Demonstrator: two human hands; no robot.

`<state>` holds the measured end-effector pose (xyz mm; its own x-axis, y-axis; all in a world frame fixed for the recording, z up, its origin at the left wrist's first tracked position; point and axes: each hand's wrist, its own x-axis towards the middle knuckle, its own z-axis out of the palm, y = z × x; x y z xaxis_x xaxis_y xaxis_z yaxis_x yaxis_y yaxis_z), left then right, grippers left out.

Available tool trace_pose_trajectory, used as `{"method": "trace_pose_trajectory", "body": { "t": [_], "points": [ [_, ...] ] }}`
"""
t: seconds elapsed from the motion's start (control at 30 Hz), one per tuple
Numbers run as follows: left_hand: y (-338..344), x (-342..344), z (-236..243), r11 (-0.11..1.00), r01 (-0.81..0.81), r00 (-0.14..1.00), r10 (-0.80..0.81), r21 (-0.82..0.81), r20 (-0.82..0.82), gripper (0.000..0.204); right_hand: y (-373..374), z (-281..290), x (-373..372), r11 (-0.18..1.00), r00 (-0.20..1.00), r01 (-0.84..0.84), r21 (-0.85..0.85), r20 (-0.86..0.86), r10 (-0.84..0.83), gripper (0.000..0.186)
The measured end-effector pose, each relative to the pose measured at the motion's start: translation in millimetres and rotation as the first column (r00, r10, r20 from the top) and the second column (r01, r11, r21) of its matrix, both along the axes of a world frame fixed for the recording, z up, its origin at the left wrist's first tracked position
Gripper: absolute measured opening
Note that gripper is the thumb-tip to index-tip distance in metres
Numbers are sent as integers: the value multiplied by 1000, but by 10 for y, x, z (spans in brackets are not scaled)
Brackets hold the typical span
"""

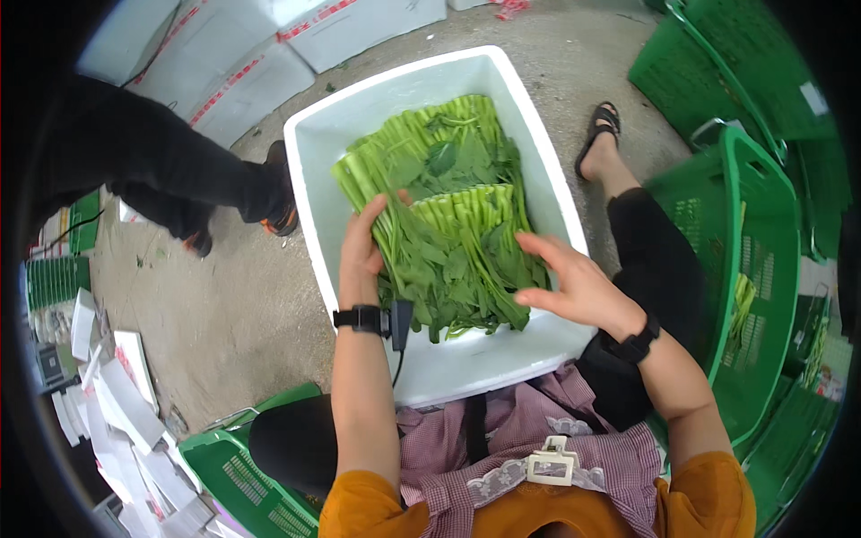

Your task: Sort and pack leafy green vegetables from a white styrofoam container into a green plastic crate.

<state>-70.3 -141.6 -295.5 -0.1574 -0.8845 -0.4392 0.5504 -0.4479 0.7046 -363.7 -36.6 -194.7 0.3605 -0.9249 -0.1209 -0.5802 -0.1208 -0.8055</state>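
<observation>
A white foam box (439,372) stands between my legs, with leafy green vegetables (448,260) in it. Their cut pale stalks lie in two rows pointing away from me, and the leaves point toward me. My left hand (363,238) is at the left side of the box, its fingers wrapped round a few long stalks (363,175) along the left edge of the pile. Over the right side of the near row, my right hand (574,278) is open, thumb and fingers apart, beside the leaves and holding nothing. Each wrist wears a black strap.
Green plastic crates (762,269) stand close on my right, some with greens inside. Another green crate (238,475) is at my lower left. White foam boxes (242,72) line the far left, and broken foam pieces (126,403) lie at left. A person's dark-trousered leg (161,143) is beside the box.
</observation>
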Motion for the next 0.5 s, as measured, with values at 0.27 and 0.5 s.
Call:
{"method": "trace_pose_trajectory", "body": {
  "t": [0.27,0.5],
  "points": [
    [572,-1176,667,996,91,996,-91,-25,-18,38,-31,-192,-12,969,950,235,-72,227,-213,101],
    [832,-1673,1245,809,448,849,-519,-380,-104,80,-26,179,-514,935,608,328,134,728,-318,93]
  ]
}}
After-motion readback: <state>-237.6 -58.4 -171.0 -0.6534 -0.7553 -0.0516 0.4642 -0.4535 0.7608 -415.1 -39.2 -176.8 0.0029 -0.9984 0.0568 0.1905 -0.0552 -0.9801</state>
